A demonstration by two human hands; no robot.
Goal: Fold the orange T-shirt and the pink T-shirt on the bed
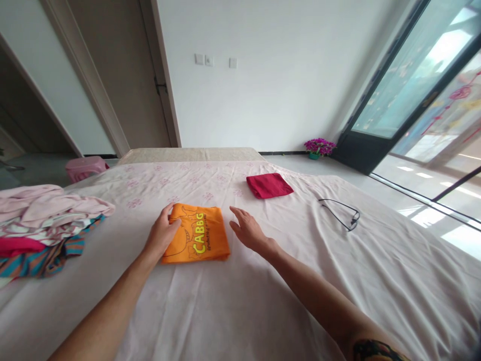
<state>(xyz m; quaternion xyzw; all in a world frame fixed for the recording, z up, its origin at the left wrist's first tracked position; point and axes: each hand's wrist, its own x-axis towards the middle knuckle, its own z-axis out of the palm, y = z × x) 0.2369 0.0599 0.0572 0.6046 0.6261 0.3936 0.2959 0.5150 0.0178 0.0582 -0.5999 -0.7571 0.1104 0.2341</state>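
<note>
Left hand (163, 231) pinched orange cloth (201, 245), just left of spread right hand (248, 229); gentle grip seemed best for folds.

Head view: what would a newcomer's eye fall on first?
The folded orange cloth with yellow lettering, left of centre on the pale sheet, would likely stand out first. Next come the folded red cloth beyond it to the right and the heap of clothes at the picture's left edge.
</note>
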